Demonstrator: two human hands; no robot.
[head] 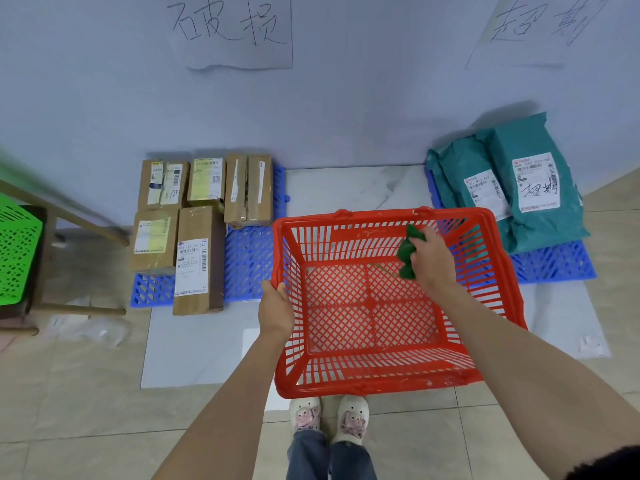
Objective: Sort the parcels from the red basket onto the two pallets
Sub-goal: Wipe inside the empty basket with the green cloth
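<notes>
Gripping the basket (pixel 381 306) rim, the left hand (pixel 275 308) steadies it while the right hand (pixel 433 259) pinches a crumpled green scrap (pixel 408 252) just inside the far corner. No parcels show inside; boxes (pixel 194 223) crowd the left pallet (pixel 249 261), teal bags (pixel 512 181) lie on the right pallet (pixel 554 265). Risk now: that scrap looks flimsy and could slip from the fingers, or catch on the lattice wall. A green crate (pixel 17 251) on a stool sits far left, well clear.
</notes>
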